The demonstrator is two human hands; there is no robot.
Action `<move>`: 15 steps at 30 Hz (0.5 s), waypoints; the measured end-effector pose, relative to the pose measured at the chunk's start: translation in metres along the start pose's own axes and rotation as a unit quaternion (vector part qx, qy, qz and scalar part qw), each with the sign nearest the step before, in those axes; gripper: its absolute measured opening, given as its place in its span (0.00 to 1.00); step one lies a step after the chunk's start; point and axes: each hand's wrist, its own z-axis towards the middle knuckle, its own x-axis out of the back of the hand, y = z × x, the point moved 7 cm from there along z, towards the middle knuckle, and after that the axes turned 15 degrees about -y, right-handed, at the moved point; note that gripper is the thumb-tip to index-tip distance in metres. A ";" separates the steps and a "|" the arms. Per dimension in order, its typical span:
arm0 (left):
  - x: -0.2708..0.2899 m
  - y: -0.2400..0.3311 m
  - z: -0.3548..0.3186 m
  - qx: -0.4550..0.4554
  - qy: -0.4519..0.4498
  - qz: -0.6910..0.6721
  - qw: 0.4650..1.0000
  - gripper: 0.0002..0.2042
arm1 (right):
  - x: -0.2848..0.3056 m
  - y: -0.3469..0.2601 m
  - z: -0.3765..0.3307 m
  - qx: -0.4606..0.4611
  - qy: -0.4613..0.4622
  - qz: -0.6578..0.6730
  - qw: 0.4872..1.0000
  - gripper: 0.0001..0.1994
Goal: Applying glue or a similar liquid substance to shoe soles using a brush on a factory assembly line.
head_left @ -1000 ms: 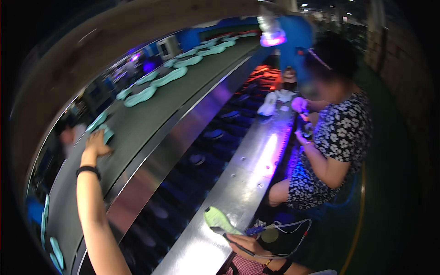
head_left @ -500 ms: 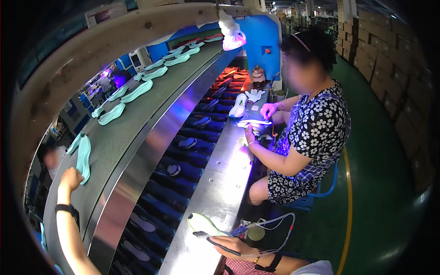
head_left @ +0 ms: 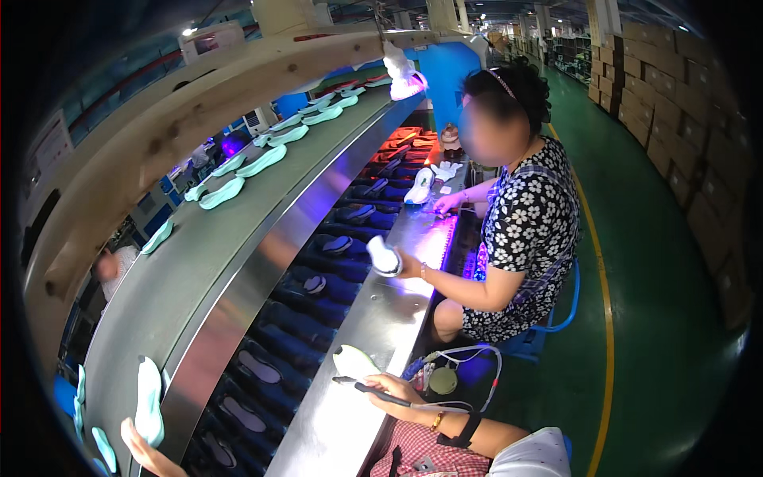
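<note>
My left hand (head_left: 143,449) is at the lower left, closed around the lower end of a pale mint shoe sole (head_left: 149,397) over the green belt. Part of that hand is cut off by the lower edge. My right hand (head_left: 397,391) grips a slim black-handled brush (head_left: 381,393) with a thin tube trailing from its back end. Its dark tip lies beside a pale yellow-green sole (head_left: 355,362) on the metal ledge (head_left: 330,429). Whether the tip touches that sole I cannot tell.
More mint soles (head_left: 262,161) lie along the belt (head_left: 262,195). Dark slats (head_left: 278,334) carrying shoe parts run below it. A seated co-worker (head_left: 528,230) holds a white shoe piece (head_left: 385,256). A round greenish container (head_left: 443,381) stands beside the ledge. Stacked cartons (head_left: 668,119) line the right.
My left hand has drawn the mint sole down the belt toward me. My right hand stays near the ledge with the brush. The co-worker's white piece has moved left, over the ledge edge.
</note>
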 end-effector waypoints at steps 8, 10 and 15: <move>-0.002 0.049 -0.130 0.271 -0.052 -0.437 0.856 0.13 | -0.008 -0.068 -0.020 0.004 -0.090 -0.027 0.996 0.17; -0.015 0.074 -0.172 0.315 -0.089 -0.538 0.777 0.14 | -0.016 -0.069 -0.024 -0.025 -0.101 0.017 0.994 0.17; -0.059 0.131 -0.316 0.469 -0.170 -0.684 0.532 0.16 | -0.030 -0.078 -0.038 -0.005 -0.082 0.033 0.996 0.16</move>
